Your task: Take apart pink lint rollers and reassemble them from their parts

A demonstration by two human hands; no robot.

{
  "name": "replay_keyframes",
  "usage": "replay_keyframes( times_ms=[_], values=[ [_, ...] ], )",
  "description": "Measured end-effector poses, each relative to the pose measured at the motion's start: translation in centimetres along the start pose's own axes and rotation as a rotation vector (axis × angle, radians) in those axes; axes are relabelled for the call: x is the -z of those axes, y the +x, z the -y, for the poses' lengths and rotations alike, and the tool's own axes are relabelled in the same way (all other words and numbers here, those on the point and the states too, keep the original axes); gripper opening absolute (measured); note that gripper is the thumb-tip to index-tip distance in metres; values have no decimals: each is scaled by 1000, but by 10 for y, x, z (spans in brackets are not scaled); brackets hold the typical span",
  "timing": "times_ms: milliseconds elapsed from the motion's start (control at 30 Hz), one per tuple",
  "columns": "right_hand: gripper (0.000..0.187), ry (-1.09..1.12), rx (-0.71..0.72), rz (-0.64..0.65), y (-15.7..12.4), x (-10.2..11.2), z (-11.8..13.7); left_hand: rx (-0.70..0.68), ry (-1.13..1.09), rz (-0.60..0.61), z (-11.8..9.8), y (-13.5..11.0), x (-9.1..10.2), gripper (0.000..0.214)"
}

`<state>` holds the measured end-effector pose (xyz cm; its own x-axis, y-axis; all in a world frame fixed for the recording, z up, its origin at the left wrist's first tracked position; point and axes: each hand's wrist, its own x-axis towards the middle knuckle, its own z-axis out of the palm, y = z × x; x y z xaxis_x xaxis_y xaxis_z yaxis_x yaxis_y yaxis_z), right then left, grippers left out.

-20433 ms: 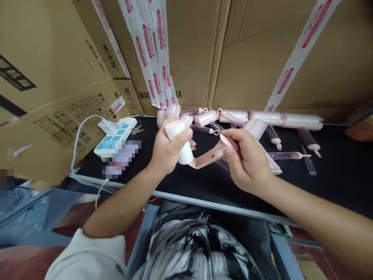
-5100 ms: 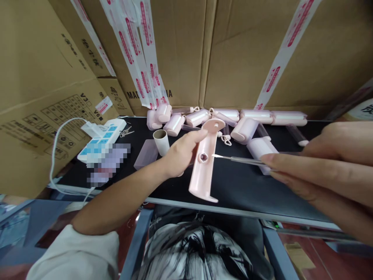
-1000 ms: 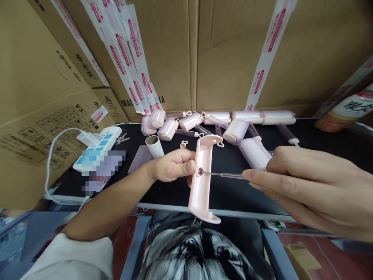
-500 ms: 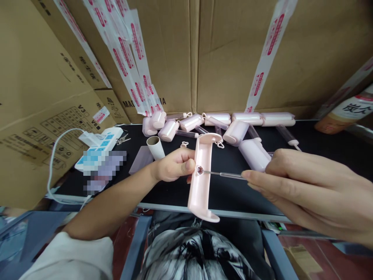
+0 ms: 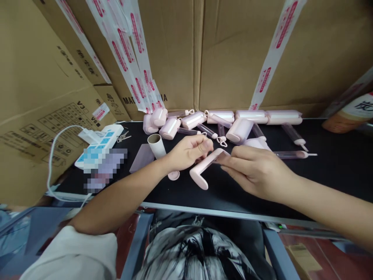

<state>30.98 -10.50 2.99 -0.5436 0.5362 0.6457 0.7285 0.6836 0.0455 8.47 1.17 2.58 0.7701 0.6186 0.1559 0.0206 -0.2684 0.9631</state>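
Observation:
A pale pink plastic shell (image 5: 199, 178), long and curved with a flat rounded end, is between my hands above the table. My right hand (image 5: 256, 171) is closed on its far right end, near a dark translucent patch. My left hand (image 5: 190, 152) has its fingers pinched at the shell's back edge; what lies inside them is hidden. Below my left wrist shows a round pink disc (image 5: 174, 175). Behind the right hand lies a clear tube with a pink tip (image 5: 291, 154). The thin screwdriver-like tool with a clear handle is out of sight.
Several pink and lilac rollers (image 5: 221, 116) and clear handles (image 5: 206, 130) line the back against a cardboard wall (image 5: 175, 54). To the left are a white cardboard tube (image 5: 157, 147), a lilac plate (image 5: 142, 158), keys (image 5: 124, 136) and a power strip (image 5: 109, 136); a bottle (image 5: 349, 116) stands right.
The shell has turned from upright to slanted, its inside facing away from view. My right hand has moved left onto its end, and the thin tool has gone from view.

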Motion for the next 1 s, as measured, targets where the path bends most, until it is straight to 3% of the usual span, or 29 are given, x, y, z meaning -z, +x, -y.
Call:
replay_keyframes(
  times_ms=[133,233,333,433,533,667,733,833,933,1000],
  values=[
    [21,86,-84,-24,3,2,-11,-29,-6,25,-8,-5,10,65],
    [18,244,-206,-3,7,13,-15,-138,-32,118,-13,-13,17,86],
    [15,448,-414,-31,10,20,-16,-317,235,122,-17,-20,18,97],
    [19,668,-604,-10,15,21,-14,-480,627,101,-18,-22,12,80],
    [25,861,-702,95,25,20,-10,-634,924,-41,-17,-21,4,53],
    [28,936,-721,160,32,30,-10,-754,948,-243,-25,-22,1,28],
    [29,886,-703,225,26,41,-15,-686,851,-292,-34,-25,5,23],
    [35,840,-746,256,7,54,-25,-366,593,-417,-46,-30,12,26],
    [39,886,-888,77,-5,46,-25,-21,234,-370,-47,-26,13,35],
    [43,907,-939,-31,0,27,-15,90,99,-280,-43,-21,6,37]
  ],
)
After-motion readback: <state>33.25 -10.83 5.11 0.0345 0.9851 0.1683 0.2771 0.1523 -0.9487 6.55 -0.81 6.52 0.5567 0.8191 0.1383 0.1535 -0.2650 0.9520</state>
